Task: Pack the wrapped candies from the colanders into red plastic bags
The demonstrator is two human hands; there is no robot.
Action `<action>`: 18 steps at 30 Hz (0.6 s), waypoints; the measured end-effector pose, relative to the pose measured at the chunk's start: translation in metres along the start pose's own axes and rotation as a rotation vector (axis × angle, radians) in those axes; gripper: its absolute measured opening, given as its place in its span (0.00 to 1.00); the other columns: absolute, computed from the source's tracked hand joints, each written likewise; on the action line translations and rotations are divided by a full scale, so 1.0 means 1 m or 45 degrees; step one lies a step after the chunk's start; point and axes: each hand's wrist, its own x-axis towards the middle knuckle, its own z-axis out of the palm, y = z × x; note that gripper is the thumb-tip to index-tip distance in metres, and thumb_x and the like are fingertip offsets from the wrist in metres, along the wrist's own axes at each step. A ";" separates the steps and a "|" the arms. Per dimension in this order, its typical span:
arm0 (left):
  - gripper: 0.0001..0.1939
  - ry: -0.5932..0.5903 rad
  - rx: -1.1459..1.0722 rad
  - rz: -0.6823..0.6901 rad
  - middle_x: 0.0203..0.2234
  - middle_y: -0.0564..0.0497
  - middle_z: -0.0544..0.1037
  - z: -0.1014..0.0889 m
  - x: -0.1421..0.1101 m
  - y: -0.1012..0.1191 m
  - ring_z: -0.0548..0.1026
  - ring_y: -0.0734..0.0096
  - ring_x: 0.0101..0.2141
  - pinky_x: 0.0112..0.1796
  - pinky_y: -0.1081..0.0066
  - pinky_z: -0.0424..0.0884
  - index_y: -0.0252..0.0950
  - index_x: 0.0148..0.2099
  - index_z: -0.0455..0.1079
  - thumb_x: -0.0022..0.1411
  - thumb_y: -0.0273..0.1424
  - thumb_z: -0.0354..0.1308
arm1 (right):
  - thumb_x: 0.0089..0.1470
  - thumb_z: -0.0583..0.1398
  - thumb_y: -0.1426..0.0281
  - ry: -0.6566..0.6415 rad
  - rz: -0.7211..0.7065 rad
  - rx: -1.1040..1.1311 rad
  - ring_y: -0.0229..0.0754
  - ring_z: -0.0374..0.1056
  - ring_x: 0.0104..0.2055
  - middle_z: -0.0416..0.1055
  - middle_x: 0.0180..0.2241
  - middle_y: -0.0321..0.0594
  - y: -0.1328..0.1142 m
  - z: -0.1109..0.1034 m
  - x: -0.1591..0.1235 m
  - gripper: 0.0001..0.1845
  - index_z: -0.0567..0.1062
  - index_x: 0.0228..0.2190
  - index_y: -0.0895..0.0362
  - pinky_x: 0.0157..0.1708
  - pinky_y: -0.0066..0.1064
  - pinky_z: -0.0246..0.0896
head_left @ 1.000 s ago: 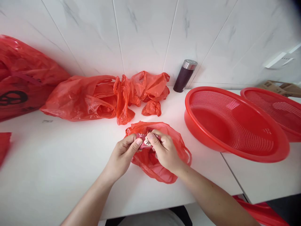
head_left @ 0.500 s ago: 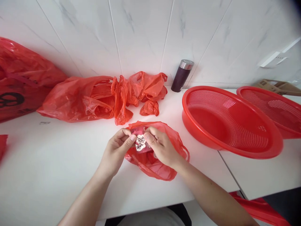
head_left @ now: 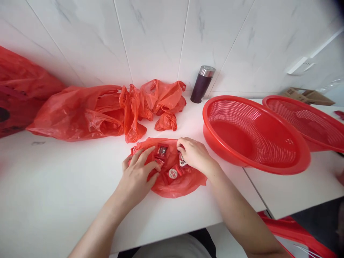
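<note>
An opened red plastic bag (head_left: 174, 191) lies spread on the white table, with several small wrapped packets inside. My left hand (head_left: 138, 173) reaches over its left side, fingers apart, fingertips beside a small red packet (head_left: 159, 162). A dark red packet with a dark picture (head_left: 162, 150) lies just beyond those fingers. My right hand (head_left: 195, 154) is closed at the bag's right side on a small packet with a white label (head_left: 182, 160), partly hidden under the fingers. Between the hands, a packet with a round white label (head_left: 172, 174) shows.
Crumpled red bags (head_left: 80, 114) line the wall, left and centre. A dark thermos (head_left: 202, 85) stands behind. To the right are a red perforated basin (head_left: 233, 139), a second red basin (head_left: 309, 123) and a cardboard box (head_left: 309, 96). Another person's hand (head_left: 340, 175) shows at the right edge.
My hands, together at the labelled packet before, have parted. My right hand has carried that packet to the bag's right side; my left hand has let go and spread its fingers.
</note>
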 end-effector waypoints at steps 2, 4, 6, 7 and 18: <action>0.09 -0.017 -0.010 -0.038 0.62 0.46 0.63 0.000 0.000 -0.003 0.60 0.47 0.61 0.53 0.40 0.56 0.45 0.39 0.74 0.60 0.29 0.54 | 0.59 0.54 0.77 0.103 -0.130 0.004 0.39 0.64 0.39 0.70 0.38 0.38 -0.004 0.000 -0.002 0.08 0.71 0.35 0.55 0.37 0.30 0.54; 0.09 -0.039 -0.045 -0.042 0.62 0.46 0.63 -0.001 0.001 -0.005 0.61 0.47 0.60 0.54 0.40 0.56 0.46 0.41 0.73 0.59 0.30 0.55 | 0.58 0.58 0.75 0.007 -0.339 0.070 0.40 0.63 0.43 0.69 0.39 0.37 -0.010 0.001 -0.006 0.05 0.73 0.34 0.54 0.42 0.31 0.55; 0.09 -0.043 -0.079 -0.044 0.62 0.47 0.63 -0.001 0.001 -0.007 0.61 0.47 0.60 0.55 0.40 0.55 0.47 0.42 0.73 0.60 0.31 0.55 | 0.53 0.62 0.73 -0.231 -0.484 0.100 0.41 0.63 0.42 0.68 0.38 0.36 -0.016 0.004 -0.012 0.04 0.74 0.33 0.53 0.41 0.32 0.56; 0.10 -0.039 -0.095 -0.051 0.62 0.47 0.63 -0.001 0.001 -0.007 0.61 0.47 0.60 0.55 0.39 0.55 0.47 0.42 0.73 0.60 0.30 0.55 | 0.51 0.64 0.74 -0.330 -0.503 0.079 0.42 0.63 0.41 0.68 0.38 0.37 -0.018 0.007 -0.015 0.06 0.74 0.33 0.53 0.40 0.32 0.57; 0.09 0.228 -0.478 -0.072 0.56 0.47 0.70 -0.010 0.003 -0.002 0.68 0.51 0.54 0.55 0.49 0.58 0.46 0.44 0.75 0.63 0.37 0.56 | 0.56 0.61 0.60 0.067 -0.175 1.271 0.35 0.65 0.36 0.69 0.34 0.35 -0.021 -0.004 -0.008 0.12 0.72 0.35 0.56 0.39 0.30 0.62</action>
